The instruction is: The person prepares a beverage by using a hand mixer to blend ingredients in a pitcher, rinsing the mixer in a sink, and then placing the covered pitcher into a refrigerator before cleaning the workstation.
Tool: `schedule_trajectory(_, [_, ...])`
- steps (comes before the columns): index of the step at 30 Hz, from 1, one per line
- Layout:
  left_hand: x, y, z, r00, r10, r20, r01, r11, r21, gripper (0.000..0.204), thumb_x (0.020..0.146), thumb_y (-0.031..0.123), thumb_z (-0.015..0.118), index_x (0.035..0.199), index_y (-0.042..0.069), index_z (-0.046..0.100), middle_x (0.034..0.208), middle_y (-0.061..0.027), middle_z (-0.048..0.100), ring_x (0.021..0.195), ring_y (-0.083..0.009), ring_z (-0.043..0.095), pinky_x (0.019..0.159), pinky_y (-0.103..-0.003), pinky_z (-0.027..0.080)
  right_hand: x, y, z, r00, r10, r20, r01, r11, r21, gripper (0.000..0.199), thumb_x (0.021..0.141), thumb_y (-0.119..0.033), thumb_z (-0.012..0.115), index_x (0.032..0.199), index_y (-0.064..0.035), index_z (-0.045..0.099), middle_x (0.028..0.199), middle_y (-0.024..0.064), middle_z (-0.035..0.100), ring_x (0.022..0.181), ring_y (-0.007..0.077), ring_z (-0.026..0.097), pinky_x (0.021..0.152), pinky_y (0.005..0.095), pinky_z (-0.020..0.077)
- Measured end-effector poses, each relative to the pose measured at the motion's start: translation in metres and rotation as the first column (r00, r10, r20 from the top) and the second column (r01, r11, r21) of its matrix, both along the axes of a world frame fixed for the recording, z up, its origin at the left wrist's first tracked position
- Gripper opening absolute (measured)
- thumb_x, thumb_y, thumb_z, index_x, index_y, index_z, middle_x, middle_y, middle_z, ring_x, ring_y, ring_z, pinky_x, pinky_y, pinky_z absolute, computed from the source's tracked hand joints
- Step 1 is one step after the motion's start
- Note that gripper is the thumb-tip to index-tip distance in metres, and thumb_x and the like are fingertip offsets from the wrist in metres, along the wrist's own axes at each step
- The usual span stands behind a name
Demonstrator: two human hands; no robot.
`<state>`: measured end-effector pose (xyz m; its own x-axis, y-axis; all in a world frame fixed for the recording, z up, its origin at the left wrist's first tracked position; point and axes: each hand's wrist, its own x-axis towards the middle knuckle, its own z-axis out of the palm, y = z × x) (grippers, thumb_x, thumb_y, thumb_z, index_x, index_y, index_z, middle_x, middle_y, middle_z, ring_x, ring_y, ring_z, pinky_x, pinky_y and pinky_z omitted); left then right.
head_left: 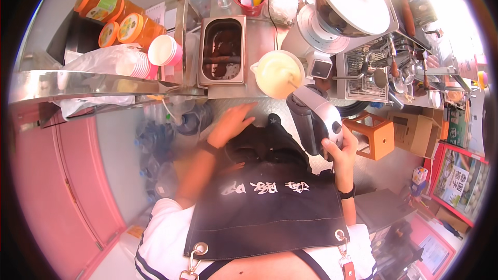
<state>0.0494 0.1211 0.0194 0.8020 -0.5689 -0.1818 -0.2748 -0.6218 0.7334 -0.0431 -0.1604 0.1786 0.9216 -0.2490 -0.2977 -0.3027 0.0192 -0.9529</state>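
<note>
Mixer point(317, 116), a silver-and-black handheld one by its look, hangs in front of you to the right, its forward end at the near edge of the worktop point(233, 91). That steel worktop is the broadest surface ahead; its front edge runs across your view, with textured floor below. On your right, the orange stool point(383, 148) stands under counter height, probably so it stays out of the working level. Beside the appliances sits a utensil tray point(363, 91), its handles jutting at several angles and narrowing your room that way. On the left, the steel pan point(223, 80) lies close to the front edge, likely for easy reach. Between them, the bowl point(258, 79) of pale yellow mixture is also near the edge, just ahead of the mixer; whether the two touch, you cannot tell. Your right hand point(341, 148) is wrapped around the mixer's rear, thumb on top, which should steady its weight. Your left hand point(231, 124) is released, fingers stretched toward the right, short of the worktop; open air separates it from the mixer.
</note>
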Motion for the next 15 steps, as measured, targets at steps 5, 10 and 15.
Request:
schedule_trajectory(5, [-0.004, -0.002, 0.000, 1.000, 0.010, 0.022, -0.009, 1.000, -0.028, 0.045, 0.086, 0.018, 0.061, 0.129, 0.007, 0.050, 0.120, -0.0181, 0.057, 0.109, -0.0373, 0.054, 0.092, -0.043, 0.044, -0.001, -0.004, -0.001, 1.000, 0.020, -0.001, -0.020, 1.000, -0.004, 0.024, 0.074, -0.006, 0.073, 0.093, 0.0004, 0.060, 0.067, -0.0013, 0.056, 0.049, 0.0049, 0.049, 0.044, 0.0202, 0.0367])
schedule_trajectory(10, [-0.009, -0.004, 0.000, 0.999, 0.020, 0.030, -0.019, 1.000, -0.020, 0.046, 0.086, 0.018, 0.060, 0.129, 0.008, 0.050, 0.120, -0.0178, 0.057, 0.109, -0.0372, 0.054, 0.092, -0.043, 0.044, -0.003, -0.005, -0.002, 1.000, 0.015, -0.015, -0.016, 1.000, -0.017, 0.025, 0.072, -0.006, 0.074, 0.092, 0.0007, 0.061, 0.068, -0.0011, 0.057, 0.051, 0.0052, 0.050, 0.044, 0.0207, 0.0375])
schedule_trajectory(15, [-0.014, -0.006, 0.002, 0.999, 0.017, 0.026, -0.018, 1.000, 0.013, 0.046, 0.087, 0.018, 0.060, 0.130, 0.010, 0.049, 0.121, -0.0173, 0.057, 0.109, -0.0370, 0.054, 0.093, -0.043, 0.044, -0.006, -0.012, -0.007, 0.998, 0.024, -0.057, -0.027, 0.999, -0.045, 0.035, 0.069, -0.012, 0.078, 0.096, 0.0024, 0.061, 0.075, 0.0015, 0.059, 0.062, 0.0088, 0.054, 0.054, 0.0237, 0.0439])
